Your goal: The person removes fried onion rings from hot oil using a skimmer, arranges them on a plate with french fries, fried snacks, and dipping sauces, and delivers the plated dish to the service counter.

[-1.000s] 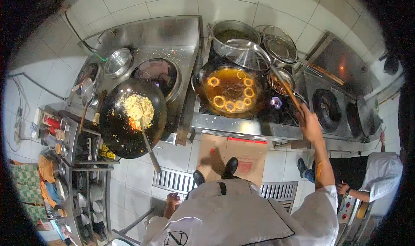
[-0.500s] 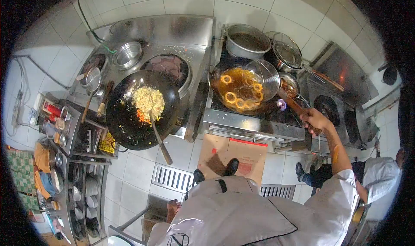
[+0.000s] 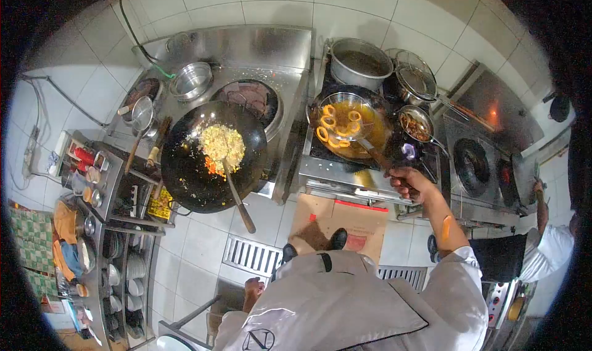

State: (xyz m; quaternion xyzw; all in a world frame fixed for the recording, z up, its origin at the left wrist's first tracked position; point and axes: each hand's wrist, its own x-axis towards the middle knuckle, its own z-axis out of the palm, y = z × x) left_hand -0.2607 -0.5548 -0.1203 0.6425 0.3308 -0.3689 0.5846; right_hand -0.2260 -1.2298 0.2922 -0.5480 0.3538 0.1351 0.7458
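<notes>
My right hand [image 3: 409,183] is closed around the dark handle of a skimmer [image 3: 365,146]. Its round wire basket lies over the near-left part of an oil-filled wok [image 3: 383,129]. Several golden fried rings [image 3: 328,121] are in or over the basket; I cannot tell which ones it bears. My left hand [image 3: 253,287] hangs low beside my apron, away from the stove, its fingers too small to make out. To the left, a big black wok [image 3: 185,187] contains chopped yellow and orange food [image 3: 222,146], with a long-handled ladle [image 3: 239,203] resting in it.
Behind the oil wok stand a deep pot [image 3: 361,61] and a pot with a strainer [image 3: 415,82] on top. A small pan [image 3: 412,126] of browned food sits to its right. Shelves with dishes [image 3: 117,271] stand at left. Another person [image 3: 549,252] is at far right.
My right hand has moved left and slightly down. The skimmer's basket has shifted left across the oil, and the rings now cluster around it. The other person's arm now reaches up toward the stove.
</notes>
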